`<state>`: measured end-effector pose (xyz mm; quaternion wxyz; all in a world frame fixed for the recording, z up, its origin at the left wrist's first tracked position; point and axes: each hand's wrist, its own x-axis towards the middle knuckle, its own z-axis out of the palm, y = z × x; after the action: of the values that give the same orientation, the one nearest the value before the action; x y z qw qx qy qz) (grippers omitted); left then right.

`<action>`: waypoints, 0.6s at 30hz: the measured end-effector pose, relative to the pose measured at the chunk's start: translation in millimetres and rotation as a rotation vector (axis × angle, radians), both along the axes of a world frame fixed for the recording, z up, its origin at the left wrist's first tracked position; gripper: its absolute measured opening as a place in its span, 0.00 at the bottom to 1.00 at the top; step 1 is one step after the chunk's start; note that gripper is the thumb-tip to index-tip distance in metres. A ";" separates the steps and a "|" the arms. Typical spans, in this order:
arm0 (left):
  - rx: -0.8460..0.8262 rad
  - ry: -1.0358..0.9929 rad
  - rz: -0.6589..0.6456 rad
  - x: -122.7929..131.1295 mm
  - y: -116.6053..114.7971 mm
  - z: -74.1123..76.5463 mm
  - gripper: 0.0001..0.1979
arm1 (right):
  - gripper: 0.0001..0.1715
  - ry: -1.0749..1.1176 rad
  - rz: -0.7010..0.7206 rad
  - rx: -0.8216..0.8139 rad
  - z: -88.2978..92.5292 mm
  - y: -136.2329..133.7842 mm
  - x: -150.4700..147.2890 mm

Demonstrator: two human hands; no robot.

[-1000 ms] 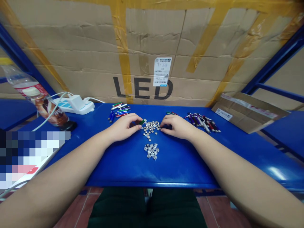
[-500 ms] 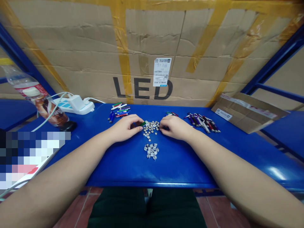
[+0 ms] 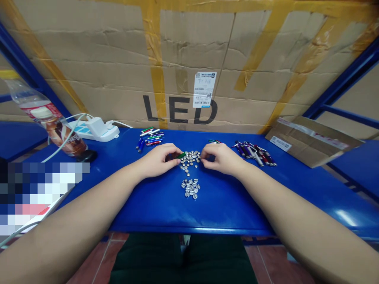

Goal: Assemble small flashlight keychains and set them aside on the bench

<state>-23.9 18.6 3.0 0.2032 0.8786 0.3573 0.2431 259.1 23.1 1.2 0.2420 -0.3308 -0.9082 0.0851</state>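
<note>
Silver discs [image 3: 191,159], button cells by the look of them, sit in a loose mound at the middle of the blue table [image 3: 225,207], and we're right over the action! Our left hand [image 3: 160,161] comes in from the left with its fingers pinched on a slim green tube [image 3: 182,155], whose tip pokes out just beside the mound. Our right hand [image 3: 222,159] is curled at the mound's other edge, fingertips [image 3: 204,158] at the discs, though we can't tell whether they've got one. The hands are apart, with the mound between them.

A second heap of silver pieces [image 3: 190,188] lies nearer us. Those discs should be light, stiff and slick, the sort that slide away under a fingertip, so we'd pinch one by its rim rather than press on its face. The tube looks rigid and easy to hold by the barrel.

Out on the flanks, we've got a bundle of small coloured metal tubes [image 3: 150,137] on the left and a darker bundle with keyrings [image 3: 254,154] on the right. Behind it all, a white power strip [image 3: 93,132] sits by a tilted plastic bottle [image 3: 47,118], against a taped cardboard box [image 3: 183,51] printed LED.
</note>
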 end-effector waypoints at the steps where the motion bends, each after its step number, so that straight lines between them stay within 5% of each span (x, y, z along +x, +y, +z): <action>1: -0.003 0.000 -0.003 0.2 -0.1 0.0 0.12 | 0.04 0.043 0.004 0.009 1.3 -2.0 -1.1; 18: -0.022 0.009 -0.034 3.7 -2.1 1.2 0.13 | 0.04 0.243 0.120 0.058 2.5 -13.1 -14.6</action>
<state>-20.1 16.5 4.2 0.2153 0.8833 0.3460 0.2317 244.5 10.0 3.6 0.3542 -0.2560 -0.8924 0.1126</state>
